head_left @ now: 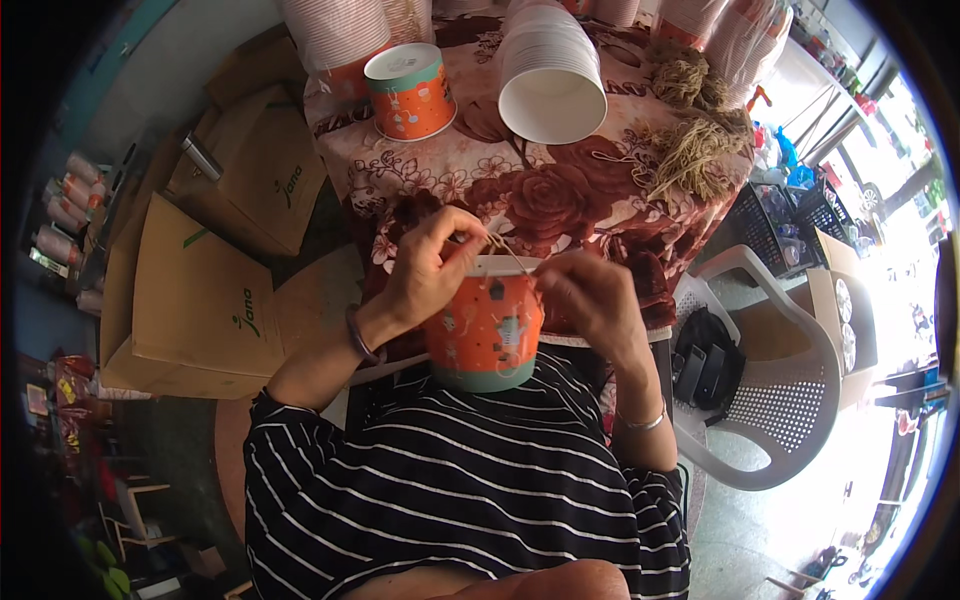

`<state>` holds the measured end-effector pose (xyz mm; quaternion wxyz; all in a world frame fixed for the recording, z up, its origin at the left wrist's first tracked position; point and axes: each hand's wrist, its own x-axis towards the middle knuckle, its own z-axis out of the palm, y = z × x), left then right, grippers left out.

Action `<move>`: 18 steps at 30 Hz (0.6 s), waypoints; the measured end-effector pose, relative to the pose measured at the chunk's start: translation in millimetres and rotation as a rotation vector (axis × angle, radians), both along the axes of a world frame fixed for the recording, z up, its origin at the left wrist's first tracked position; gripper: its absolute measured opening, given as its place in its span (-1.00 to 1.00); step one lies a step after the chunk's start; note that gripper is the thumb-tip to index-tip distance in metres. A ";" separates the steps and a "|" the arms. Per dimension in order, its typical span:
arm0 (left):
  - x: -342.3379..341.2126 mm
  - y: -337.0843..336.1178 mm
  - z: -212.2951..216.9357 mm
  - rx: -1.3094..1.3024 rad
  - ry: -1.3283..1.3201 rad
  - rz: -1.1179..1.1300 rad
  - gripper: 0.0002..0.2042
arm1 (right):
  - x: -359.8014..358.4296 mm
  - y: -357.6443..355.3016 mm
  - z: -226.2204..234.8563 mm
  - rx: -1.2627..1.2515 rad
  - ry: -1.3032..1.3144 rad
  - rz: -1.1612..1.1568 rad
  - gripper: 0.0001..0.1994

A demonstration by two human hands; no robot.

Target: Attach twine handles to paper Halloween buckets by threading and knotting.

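The orange-and-green round paper bucket (485, 335) sits between the black-and-white striped shirt (450, 450) and red floral tablecloth (555, 205). Left hand (430, 268): fingertips clamp thin tan cord (497, 241). Right hand (597, 302): beside the rim; finger closure cannot be determined.

Orange bucket (478, 325) — green at the base; tan cord (503, 244); maroon-and-pink floral tablecloth (550, 200); black shirt (470, 475) — white-striped.

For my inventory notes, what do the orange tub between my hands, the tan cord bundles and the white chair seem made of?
Orange tub: probably coated paperboard; smooth, slightly glossy printed wall. Cord bundles: matte, stringy strands suggest natural fibre, possibly synthetic. White chair: likely moulded plastic, smooth, with small holes.
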<state>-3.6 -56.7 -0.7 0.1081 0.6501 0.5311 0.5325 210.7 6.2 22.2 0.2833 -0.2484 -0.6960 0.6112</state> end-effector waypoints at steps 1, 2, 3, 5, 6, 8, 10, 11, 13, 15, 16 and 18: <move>3.2 0.2 -6.4 0.022 0.026 -0.010 -0.87 | -5.5 7.8 -1.9 0.088 0.009 -0.125 -0.81; 8.0 -2.9 -6.9 -0.026 -0.017 -0.044 -0.87 | -11.7 14.4 -6.6 0.166 -0.051 -0.158 -0.81; 12.4 -5.2 -5.9 -0.075 -0.059 -0.079 -0.88 | -19.5 15.7 -10.4 0.140 -0.004 -0.167 -0.81; 14.5 -3.4 -6.0 -0.039 -0.066 -0.083 -0.89 | -27.7 19.3 -18.6 0.131 0.030 -0.164 -0.78; 13.3 -4.3 -5.2 -0.039 -0.064 -0.087 -0.89 | -29.7 19.7 -19.0 0.130 0.030 -0.159 -0.78; 10.7 -5.3 -4.0 -0.040 -0.061 -0.089 -0.90 | -32.8 20.5 -19.7 0.168 0.011 -0.129 -0.75; 8.0 -3.6 -3.1 -0.067 -0.097 -0.122 -0.90 | -34.9 21.2 -18.6 0.150 -0.033 -0.092 -0.73; 5.9 -3.2 -2.2 -0.070 -0.097 -0.123 -0.90 | -35.8 21.4 -17.8 0.134 -0.076 -0.056 -0.71; 1.8 -1.7 0.2 -0.090 -0.066 -0.123 -0.89 | -36.2 22.5 -15.4 0.003 -0.025 -0.010 -0.71; -2.9 1.6 1.0 -0.163 -0.201 -0.150 -0.90 | -37.1 23.3 -14.2 -0.126 0.027 0.042 -0.70; -5.0 3.1 1.5 -0.237 -0.336 -0.174 -0.90 | -37.8 23.5 -13.8 -0.152 0.012 0.053 -0.71; -6.3 4.7 4.5 -0.244 -0.441 -0.216 -0.91 | -39.3 23.6 -13.5 -0.179 -0.004 0.067 -0.72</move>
